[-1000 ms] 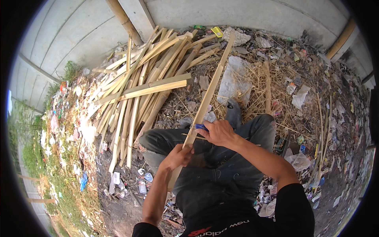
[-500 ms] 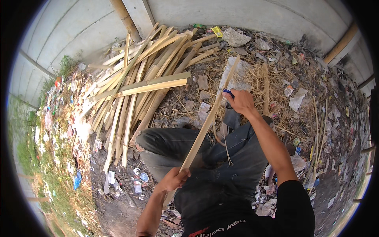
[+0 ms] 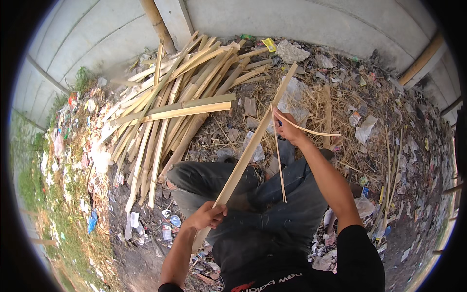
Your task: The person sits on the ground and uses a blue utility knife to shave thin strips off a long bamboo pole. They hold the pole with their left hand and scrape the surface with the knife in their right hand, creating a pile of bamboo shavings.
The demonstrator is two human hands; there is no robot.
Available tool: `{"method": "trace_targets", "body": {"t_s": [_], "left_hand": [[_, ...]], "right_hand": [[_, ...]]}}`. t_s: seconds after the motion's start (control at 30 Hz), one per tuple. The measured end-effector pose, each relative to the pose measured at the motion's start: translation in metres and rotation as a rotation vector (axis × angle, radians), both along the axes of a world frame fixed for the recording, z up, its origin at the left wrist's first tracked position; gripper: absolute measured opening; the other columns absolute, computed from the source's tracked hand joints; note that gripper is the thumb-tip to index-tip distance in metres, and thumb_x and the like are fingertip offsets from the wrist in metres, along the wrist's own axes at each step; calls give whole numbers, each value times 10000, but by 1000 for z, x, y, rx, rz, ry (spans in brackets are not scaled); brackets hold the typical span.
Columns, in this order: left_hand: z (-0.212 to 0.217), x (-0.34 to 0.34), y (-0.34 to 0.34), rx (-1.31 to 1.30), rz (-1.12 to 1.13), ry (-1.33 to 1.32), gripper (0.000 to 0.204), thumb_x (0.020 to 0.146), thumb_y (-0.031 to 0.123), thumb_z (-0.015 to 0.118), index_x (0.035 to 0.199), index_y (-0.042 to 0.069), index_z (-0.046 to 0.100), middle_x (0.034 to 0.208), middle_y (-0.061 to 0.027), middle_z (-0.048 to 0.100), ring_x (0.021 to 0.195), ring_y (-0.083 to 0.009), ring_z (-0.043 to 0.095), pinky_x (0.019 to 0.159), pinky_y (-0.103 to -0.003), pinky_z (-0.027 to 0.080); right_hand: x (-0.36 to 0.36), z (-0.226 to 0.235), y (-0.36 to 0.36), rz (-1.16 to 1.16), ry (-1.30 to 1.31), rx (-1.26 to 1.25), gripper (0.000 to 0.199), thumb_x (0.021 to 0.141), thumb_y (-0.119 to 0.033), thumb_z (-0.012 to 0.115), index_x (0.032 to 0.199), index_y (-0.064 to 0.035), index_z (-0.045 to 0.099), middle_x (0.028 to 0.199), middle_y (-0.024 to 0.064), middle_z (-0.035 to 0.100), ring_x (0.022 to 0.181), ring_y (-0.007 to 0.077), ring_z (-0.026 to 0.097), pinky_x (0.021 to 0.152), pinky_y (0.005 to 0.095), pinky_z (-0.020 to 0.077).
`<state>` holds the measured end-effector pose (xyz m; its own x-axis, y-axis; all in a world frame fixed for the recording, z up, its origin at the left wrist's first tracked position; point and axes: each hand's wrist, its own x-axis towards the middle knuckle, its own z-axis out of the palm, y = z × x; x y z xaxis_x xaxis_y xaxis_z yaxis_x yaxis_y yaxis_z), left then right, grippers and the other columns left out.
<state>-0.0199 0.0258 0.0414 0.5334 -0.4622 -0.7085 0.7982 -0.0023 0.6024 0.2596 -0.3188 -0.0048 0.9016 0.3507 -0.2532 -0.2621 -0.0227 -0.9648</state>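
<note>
My left hand (image 3: 206, 215) grips the near end of a long pale bamboo slat (image 3: 249, 151) that slants up and away over my lap. My right hand (image 3: 287, 127) is far up the slat, closed on a tool with a blue handle that is mostly hidden by the fingers. Two thin shaved strips (image 3: 279, 168) peel off at that hand, one hanging down over my knee and one curling out to the right. I sit with my legs in dark trousers (image 3: 272, 204) under the slat.
A pile of split bamboo slats (image 3: 170, 117) lies fanned out at the left front. Straw, paper scraps and plastic litter (image 3: 360, 121) cover the ground on the right. A grey concrete wall (image 3: 301, 22) with a bamboo pole (image 3: 156, 22) closes the far side.
My right hand has slid further up the slat, away from me. Thin strips now hang loose from the slat. My left hand has dropped lower and nearer.
</note>
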Motion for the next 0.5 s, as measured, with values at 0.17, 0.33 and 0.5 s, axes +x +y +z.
{"method": "trace_targets", "body": {"t_s": [0.17, 0.33, 0.5], "left_hand": [[-1, -2, 2, 77, 25, -20, 339, 1126, 337, 534, 963, 44, 577, 643, 75, 304, 533, -76, 307, 494, -292, 249], [1, 1, 7, 122, 31, -27, 360, 1138, 345, 524, 934, 53, 577, 611, 82, 287, 510, -73, 283, 483, -297, 232], [7, 4, 8, 153, -35, -68, 348, 1140, 327, 521, 943, 46, 584, 618, 84, 294, 514, -69, 285, 488, -294, 237]], "right_hand": [[-2, 17, -21, 337, -243, -408, 568, 953, -550, 721, 667, -76, 596, 576, 7, 492, 529, 159, 482, 542, 354, 368], [-15, 50, -23, 36, -715, -759, 379, 825, -384, 853, 857, -51, 675, 654, 161, 650, 632, 330, 671, 640, 421, 525], [-12, 64, -13, -99, -1163, -698, 245, 884, -266, 836, 1067, -122, 759, 920, 70, 723, 809, 281, 742, 733, 415, 589]]}}
